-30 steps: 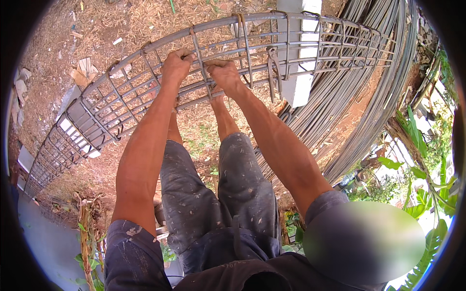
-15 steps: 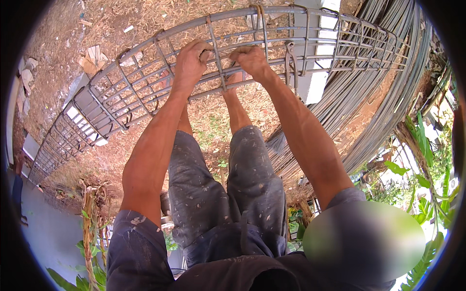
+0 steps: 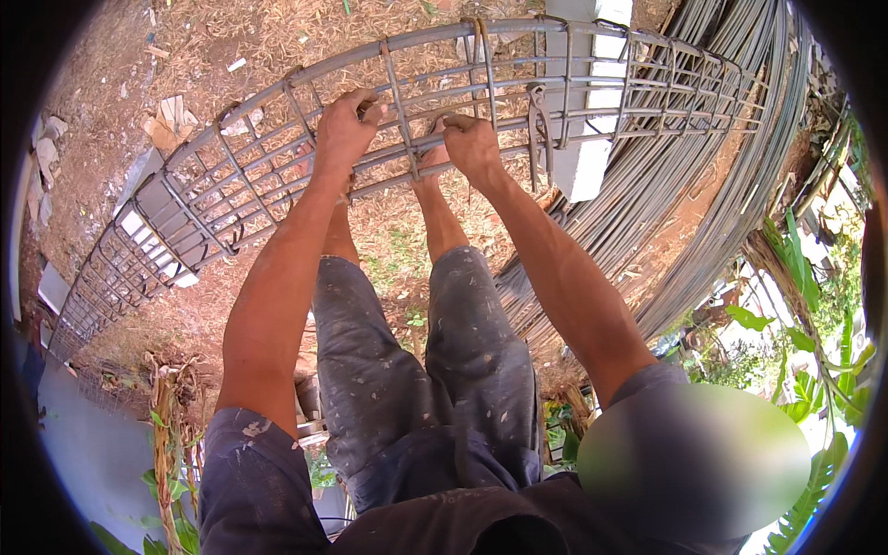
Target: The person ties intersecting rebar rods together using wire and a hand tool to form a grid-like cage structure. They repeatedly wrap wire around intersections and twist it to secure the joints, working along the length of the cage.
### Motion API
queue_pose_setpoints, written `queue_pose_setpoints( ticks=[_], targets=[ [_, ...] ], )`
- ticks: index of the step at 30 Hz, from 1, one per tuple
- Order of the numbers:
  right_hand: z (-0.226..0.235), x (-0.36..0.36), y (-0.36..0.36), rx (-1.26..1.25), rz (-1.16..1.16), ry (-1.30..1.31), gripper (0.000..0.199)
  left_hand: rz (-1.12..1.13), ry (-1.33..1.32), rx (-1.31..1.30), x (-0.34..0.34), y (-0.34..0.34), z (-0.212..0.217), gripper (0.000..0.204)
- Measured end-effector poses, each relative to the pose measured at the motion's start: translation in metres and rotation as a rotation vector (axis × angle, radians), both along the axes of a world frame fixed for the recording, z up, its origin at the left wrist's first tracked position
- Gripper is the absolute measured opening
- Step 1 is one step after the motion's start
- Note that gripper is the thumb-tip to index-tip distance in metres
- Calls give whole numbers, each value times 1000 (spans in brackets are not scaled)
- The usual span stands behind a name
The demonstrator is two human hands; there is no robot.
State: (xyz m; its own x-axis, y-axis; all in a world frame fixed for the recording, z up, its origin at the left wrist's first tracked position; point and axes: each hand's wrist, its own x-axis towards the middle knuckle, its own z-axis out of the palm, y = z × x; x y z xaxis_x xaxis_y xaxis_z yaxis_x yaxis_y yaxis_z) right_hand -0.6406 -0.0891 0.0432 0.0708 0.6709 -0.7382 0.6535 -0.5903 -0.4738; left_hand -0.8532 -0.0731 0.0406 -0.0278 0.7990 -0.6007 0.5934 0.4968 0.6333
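A long rebar cage (image 3: 404, 102) of lengthwise bars and square stirrups stretches across in front of me. My left hand (image 3: 347, 134) is over its middle, left of one stirrup, with fingers curled and thumb pressed in. On the other side of that stirrup, my right hand (image 3: 472, 148) is closed in a pinch by the near bars. Whatever either hand pinches is too small or hidden to make out. Rusty pincers (image 3: 538, 116) hang on the cage to the right of my right hand, handles pointing toward me.
Pale grey-white supports, one at the right (image 3: 585, 111) and one at the left (image 3: 159, 236), sit under the cage. A large bundle of loose steel rods (image 3: 666, 213) lies on the right. My bare feet stand beneath the cage on dry, littered ground (image 3: 305, 46). Green plants (image 3: 800, 268) grow at the right.
My right hand has drawn down toward me from the bars, keeping its pinch. My left hand stays by the same stirrup, its fingers slightly shifted. The whole view has moved a little.
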Motion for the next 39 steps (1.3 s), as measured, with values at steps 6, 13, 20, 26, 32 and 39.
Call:
queue_pose_setpoints(
  ticks=[6, 13, 20, 26, 32, 39],
  targets=[
    [27, 24, -26, 21, -227, 180, 36, -44, 11, -36, 2, 4, 4, 29],
    [28, 50, -37, 28, -300, 197, 38, -121, 220, 147, 12, -3, 9, 24],
    [42, 56, -16, 235, -611, 49, 40, -4, 199, 544, 43, -9, 30, 16],
    [24, 55, 7, 136, -554, -74, 37, -80, 65, 521, 87, 10, 28, 15],
    [32, 67, 5, 42, -686, 85, 35, 5, -44, 531, 135, -19, 49, 12],
    [38, 70, -15, 34, -691, 125, 36, 86, -28, 316, 100, -99, 54, 12]
  ],
)
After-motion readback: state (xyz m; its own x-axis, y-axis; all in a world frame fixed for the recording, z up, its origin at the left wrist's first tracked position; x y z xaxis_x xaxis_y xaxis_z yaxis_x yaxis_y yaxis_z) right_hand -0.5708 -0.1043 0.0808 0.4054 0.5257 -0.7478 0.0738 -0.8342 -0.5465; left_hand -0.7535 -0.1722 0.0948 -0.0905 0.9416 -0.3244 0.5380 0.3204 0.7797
